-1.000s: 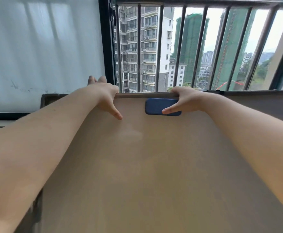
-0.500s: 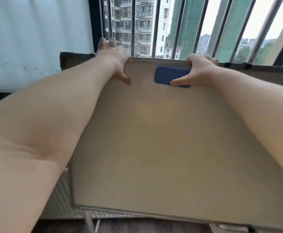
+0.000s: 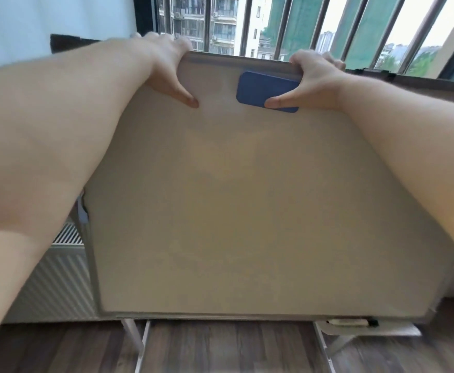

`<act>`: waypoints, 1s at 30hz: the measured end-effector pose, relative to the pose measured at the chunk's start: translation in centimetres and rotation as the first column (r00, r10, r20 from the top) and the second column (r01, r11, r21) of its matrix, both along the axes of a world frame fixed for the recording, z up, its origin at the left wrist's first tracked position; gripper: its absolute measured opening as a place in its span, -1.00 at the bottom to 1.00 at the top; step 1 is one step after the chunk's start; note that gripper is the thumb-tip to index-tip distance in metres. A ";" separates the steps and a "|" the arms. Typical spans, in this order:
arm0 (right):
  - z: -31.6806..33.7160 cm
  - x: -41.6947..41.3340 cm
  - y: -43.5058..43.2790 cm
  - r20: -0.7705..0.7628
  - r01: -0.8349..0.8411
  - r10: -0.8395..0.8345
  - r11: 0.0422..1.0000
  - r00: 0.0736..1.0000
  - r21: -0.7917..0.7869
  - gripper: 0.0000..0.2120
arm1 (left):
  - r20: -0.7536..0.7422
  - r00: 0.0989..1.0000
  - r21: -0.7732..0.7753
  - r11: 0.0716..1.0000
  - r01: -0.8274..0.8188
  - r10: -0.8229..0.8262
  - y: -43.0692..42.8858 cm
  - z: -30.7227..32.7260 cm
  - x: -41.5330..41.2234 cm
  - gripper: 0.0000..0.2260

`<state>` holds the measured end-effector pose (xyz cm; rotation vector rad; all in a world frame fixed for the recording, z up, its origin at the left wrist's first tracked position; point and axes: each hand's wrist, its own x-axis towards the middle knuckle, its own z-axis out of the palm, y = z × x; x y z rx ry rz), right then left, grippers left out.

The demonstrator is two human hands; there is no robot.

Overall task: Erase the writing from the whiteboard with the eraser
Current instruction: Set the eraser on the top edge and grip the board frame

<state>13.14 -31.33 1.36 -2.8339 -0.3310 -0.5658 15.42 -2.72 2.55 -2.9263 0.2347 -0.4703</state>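
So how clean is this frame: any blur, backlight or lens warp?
Head view: strong backlight from the window leaves the whiteboard dim and yellowish; motion blur softens the left hand and the frame edges; wide-angle warp swells the forearms and bows the board.

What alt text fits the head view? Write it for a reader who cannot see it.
Both hands grip the top edge of a blank whiteboard: the left hand at its upper left, the right hand with its thumb over a blue eraser lying against the board. Behind are window bars and apartment buildings; below, a wooden floor.
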 end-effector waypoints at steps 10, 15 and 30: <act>-0.2 0.7 4.0 0.025 -0.114 0.113 0.993 0.993 0.026 -0.39 | 0.040 0.997 -0.018 0.997 -0.069 0.069 4.2 -0.6 -2.0 -0.08; -0.1 0.8 3.5 -0.002 -0.080 0.081 0.997 0.997 0.016 -0.40 | 0.090 0.995 -0.031 0.999 -0.031 0.034 3.8 -1.3 -2.2 -0.09; -0.3 1.4 2.1 0.011 -0.063 0.063 0.998 0.998 0.008 -0.38 | 0.106 0.729 -0.817 0.477 -0.323 0.676 9.5 -6.7 -5.0 0.00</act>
